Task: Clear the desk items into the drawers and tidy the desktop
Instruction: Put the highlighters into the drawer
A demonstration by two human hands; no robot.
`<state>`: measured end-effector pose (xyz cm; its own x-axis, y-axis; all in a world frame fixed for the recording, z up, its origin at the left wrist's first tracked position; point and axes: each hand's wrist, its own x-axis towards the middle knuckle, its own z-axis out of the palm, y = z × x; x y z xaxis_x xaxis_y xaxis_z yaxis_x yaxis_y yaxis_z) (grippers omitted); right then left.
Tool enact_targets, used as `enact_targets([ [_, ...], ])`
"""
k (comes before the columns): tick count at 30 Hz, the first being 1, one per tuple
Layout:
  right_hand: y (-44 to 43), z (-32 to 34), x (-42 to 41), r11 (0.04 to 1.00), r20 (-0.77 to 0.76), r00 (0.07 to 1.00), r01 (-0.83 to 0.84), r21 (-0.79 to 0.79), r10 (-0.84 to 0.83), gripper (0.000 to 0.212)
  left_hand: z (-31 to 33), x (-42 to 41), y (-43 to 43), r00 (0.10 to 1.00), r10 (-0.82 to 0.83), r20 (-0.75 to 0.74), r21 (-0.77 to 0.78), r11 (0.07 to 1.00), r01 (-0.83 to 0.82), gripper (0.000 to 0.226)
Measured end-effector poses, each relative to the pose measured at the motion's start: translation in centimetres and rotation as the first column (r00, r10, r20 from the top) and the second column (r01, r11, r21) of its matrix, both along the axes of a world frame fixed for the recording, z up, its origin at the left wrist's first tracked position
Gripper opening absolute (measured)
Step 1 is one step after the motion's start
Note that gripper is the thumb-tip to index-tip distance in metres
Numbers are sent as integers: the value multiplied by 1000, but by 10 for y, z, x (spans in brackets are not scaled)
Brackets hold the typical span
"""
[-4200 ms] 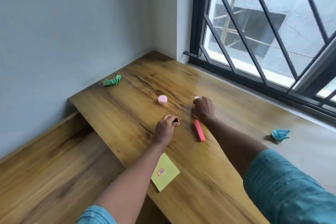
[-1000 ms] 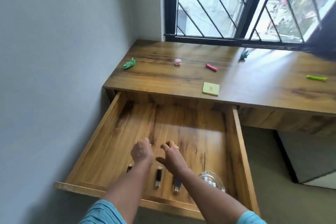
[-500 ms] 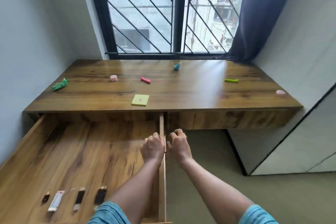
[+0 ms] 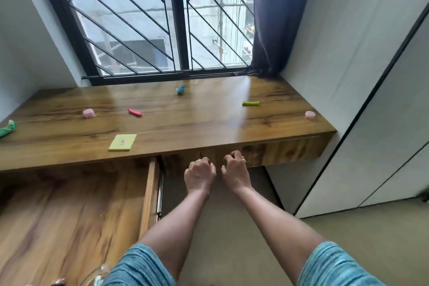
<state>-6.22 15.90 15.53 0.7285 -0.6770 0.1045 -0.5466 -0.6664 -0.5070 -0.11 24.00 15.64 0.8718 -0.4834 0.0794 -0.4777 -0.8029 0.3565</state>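
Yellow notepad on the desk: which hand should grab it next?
Left, probably. The left hand is nearer the yellow notepad, on its side; the right hand is farther right.

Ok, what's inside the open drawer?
The drawer shows mostly bare wood; a clear container sits at its near end. The sleeve and picture edge hide the rest.

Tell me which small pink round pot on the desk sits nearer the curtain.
The small pink round pot at the wooden desk's right end; the other pink pot sits far left, beside the red highlighter.
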Motion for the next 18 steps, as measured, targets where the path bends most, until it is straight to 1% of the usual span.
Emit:
enact_targets([
  [4, -43, 3, 19, 999, -9, 1000, -3, -40, 3, 26, 1, 24, -42, 1000, -13, 10, -9, 1000, 13, 30],
  [7, -85, 8, 42, 995, -49, 999, -15, -97, 11, 29, 6, 52, -79, 1000, -14, 7, -57, 998, 15, 29],
  [12, -154, 16, 84, 987, -91, 995, 35, -155, -49, 29, 16, 100, -126, 999, -41, 20, -85, 995, 42, 27],
  [18, -217, 14, 129, 988, -136, 983, 107, -111, -121, 29, 10, 152, -158, 999, -26, -20, -105, 994, 23, 27],
])
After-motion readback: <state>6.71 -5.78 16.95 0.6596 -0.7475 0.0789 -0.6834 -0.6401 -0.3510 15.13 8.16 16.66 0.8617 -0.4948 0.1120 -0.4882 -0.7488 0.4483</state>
